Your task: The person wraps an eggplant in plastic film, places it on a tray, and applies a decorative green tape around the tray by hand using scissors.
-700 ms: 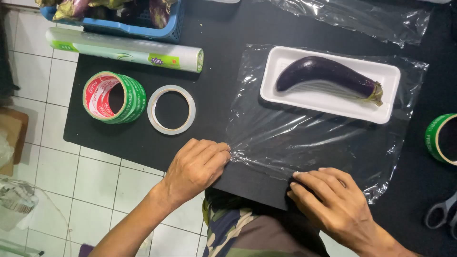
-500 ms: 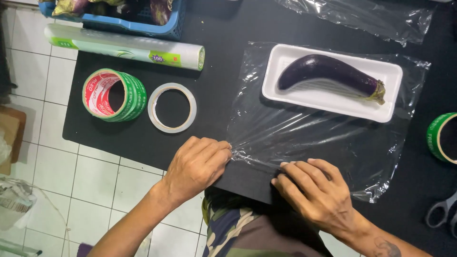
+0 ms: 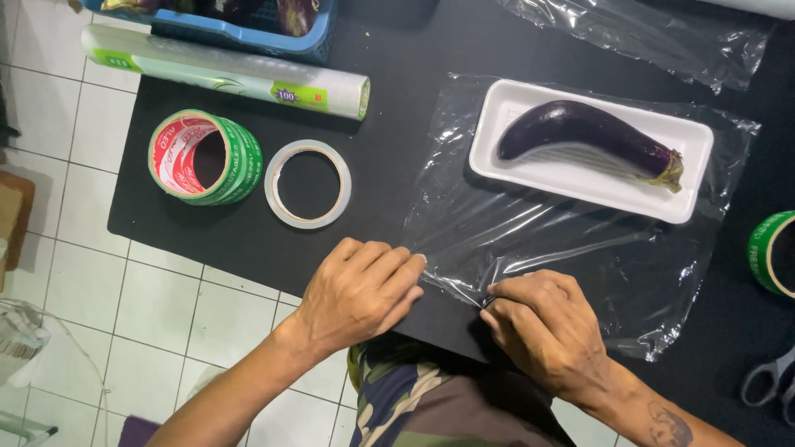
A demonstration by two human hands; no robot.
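Your left hand [image 3: 360, 291] lies flat, fingers together, pressing near edge of film [image 3: 571, 240] onto black table [image 3: 397, 99]. Your right hand [image 3: 542, 324] pinches same edge, fingertips clamped on a fold (film wrinkled there). Film lies spread under white tray [image 3: 538, 170]; eggplant [image 3: 584, 132] lies in tray. Left of film: clear tape ring [image 3: 308, 183], green tape roll [image 3: 205, 157], wrap roll [image 3: 224, 72]. Scissors [image 3: 768, 381] at far right.

Left hand [image 3: 360, 291] lies flat, palm down; right hand [image 3: 542, 327] curls, fingertips pinched together in a grip
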